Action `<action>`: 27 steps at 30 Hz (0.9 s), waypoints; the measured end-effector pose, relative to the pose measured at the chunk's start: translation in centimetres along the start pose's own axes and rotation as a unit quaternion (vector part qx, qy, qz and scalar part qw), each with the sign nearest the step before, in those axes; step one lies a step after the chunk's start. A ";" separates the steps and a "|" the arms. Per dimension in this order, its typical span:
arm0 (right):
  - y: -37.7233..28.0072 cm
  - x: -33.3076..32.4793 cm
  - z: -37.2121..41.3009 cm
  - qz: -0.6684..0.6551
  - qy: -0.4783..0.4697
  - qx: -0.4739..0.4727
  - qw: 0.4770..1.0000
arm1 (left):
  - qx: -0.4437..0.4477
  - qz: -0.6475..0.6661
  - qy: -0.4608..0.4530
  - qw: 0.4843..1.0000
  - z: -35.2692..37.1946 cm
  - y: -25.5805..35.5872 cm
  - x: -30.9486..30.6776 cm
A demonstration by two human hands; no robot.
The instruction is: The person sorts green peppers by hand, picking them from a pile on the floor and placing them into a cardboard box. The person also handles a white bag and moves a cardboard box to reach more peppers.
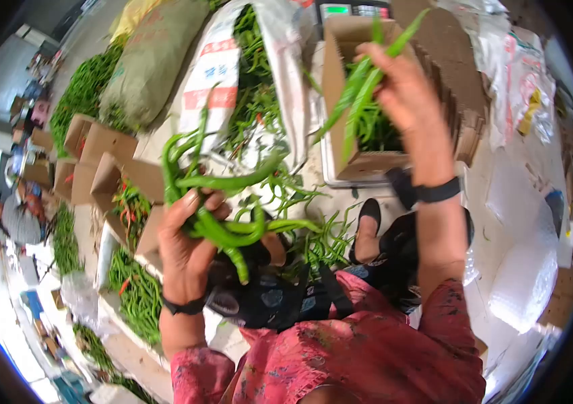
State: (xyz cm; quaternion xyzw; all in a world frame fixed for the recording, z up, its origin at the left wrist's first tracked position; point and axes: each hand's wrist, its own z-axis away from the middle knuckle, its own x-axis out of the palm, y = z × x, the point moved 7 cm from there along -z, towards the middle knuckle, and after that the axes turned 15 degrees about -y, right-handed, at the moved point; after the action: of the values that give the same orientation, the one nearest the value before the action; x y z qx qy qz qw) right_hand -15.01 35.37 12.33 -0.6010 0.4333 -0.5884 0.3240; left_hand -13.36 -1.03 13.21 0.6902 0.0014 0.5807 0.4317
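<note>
Two hands: L hand (185,246) fisted on pepper bunch (227,182), R hand (404,87) outstretched, pinching peppers (359,97).

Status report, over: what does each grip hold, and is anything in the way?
Left grip shut on pepper bunch. Right grip shut on long peppers, over the box. Box opening not blocked.

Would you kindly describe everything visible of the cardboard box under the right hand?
The cardboard box is brown, open-topped and partly filled with long green peppers. It stands beside a stack of flat cardboard. The right hand holds a few peppers over its opening; the left hand grips a bunch away from it.
</note>
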 end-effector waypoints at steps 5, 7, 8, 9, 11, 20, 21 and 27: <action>-2.8 -8.2 -0.7 0.399 0.115 0.095 0.905 | 0.002 0.071 -0.061 0.996 0.5 -2.5 0.4; -3.7 -9.0 0.0 0.590 0.155 0.117 0.784 | 0.008 0.081 -0.052 0.995 0.6 -3.2 -0.3; -4.1 -6.0 1.0 0.591 0.117 0.063 0.796 | 0.008 0.095 -0.052 0.994 0.6 -3.5 -0.6; -4.2 -3.0 2.3 0.588 0.081 0.010 0.805 | 0.007 0.107 -0.052 0.993 0.6 -3.9 -0.9; -2.4 4.0 4.2 0.468 -0.071 0.006 0.881 | -0.001 0.120 -0.055 0.991 0.6 -4.7 -1.7; 5.6 16.7 9.3 0.492 -0.241 -0.081 0.832 | -0.050 -0.082 -0.009 0.995 0.8 -7.1 -2.7; 5.5 15.8 8.8 0.432 -0.222 0.017 0.874 | -0.067 -0.109 -0.008 0.992 0.8 -7.3 -3.3; 2.3 10.0 9.7 0.300 -0.087 0.149 0.938 | -0.086 -0.012 0.029 0.996 1.8 -8.4 -6.9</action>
State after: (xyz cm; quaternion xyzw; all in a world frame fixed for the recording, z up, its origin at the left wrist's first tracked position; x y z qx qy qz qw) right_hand -6.44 24.26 13.58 -0.4371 0.4712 -0.4668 0.6075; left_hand -10.01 -0.34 2.75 0.6335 -0.0271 0.5931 0.4962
